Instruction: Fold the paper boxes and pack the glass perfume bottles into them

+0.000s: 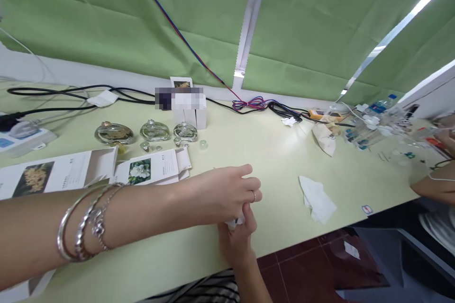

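My left hand [236, 190], with a ring and silver bracelets [83, 227], reaches in from the left with its fingers curled. Just below, my right hand [239, 241] is closed, its thumb raised against the left fingers. Between the two hands a small crumpled white piece [235, 222], like tissue, shows in the right hand's grip; the rest is hidden. What the left fingers pinch, if anything, is out of sight. Beyond the left forearm stand oval glass bottles [154, 131], with small glass stoppers [144, 146] and white flower-printed boxes [152, 166] close by.
A crumpled white tissue [316, 199] lies to the right. White boxes [190, 109], black cables [284, 110] and a power strip [28, 141] line the back and left. At far right are clear plastic items [377, 128] and another person's arm [433, 180].
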Motion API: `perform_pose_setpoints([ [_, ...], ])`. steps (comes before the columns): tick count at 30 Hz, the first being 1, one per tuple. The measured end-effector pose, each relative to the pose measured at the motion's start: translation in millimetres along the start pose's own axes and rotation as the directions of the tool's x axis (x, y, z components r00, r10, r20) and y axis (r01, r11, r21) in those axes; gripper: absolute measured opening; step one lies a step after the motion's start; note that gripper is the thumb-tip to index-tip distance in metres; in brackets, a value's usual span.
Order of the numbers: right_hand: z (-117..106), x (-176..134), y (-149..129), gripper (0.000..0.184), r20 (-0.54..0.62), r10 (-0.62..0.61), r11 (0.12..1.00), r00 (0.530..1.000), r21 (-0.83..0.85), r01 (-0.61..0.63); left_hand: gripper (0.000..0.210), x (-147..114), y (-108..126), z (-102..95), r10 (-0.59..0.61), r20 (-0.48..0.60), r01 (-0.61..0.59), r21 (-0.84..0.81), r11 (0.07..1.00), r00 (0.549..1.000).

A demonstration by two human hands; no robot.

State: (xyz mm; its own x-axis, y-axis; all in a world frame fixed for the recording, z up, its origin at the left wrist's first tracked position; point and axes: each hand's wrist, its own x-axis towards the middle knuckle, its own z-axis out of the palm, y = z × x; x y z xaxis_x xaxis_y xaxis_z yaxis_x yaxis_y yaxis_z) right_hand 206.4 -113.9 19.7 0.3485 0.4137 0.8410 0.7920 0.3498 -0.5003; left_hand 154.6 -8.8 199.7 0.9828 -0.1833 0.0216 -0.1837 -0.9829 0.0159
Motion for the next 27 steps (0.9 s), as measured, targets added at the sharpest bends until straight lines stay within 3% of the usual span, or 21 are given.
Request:
perform_pose_setpoints([
  [4, 1, 1, 1, 0.065, 0.01, 0.03, 0.999, 1.0, 0.011, -0.03, 0.05, 1, -7, 3.0, 0.165, 0.035, -0.165, 0.01, 0.986, 0.986],
  [13, 0, 4, -1, 0.069, 0.002, 0.033, 0.999, 0.999, 0.036, -0.033, 0.041, -6, -17, -4.6, 0.197, -0.012, -0.197, 0.015, 0.98, 0.98],
  [20, 0, 1, -1, 0.067, 0.012, 0.053, 0.999, 0.999, -0.002, -0.053, 0.031, -9, -19, -23.4, 0.209, 0.039, -0.212, 0.124, 0.969, 0.977],
  [24, 2, -2, 1, 0.068, -0.022, 0.077, 0.996, 0.997, -0.049, -0.078, 0.027, -15, -23, -33.6, 0.112, 0.022, -0.113, 0.12, 0.986, 0.994],
  [26, 0, -1, 3, 0.068, -0.033, 0.091, 0.993, 0.995, -0.066, -0.093, 0.019, -21, -25, -31.7, -0.095, -0.072, 0.096, 0.015, 0.995, 0.993],
  [27, -2, 0, 5, 0.067, -0.032, 0.097, 0.992, 0.995, -0.072, -0.099, 0.015, -25, -26, -29.2, -0.228, -0.135, 0.222, -0.062, 0.973, 0.964],
])
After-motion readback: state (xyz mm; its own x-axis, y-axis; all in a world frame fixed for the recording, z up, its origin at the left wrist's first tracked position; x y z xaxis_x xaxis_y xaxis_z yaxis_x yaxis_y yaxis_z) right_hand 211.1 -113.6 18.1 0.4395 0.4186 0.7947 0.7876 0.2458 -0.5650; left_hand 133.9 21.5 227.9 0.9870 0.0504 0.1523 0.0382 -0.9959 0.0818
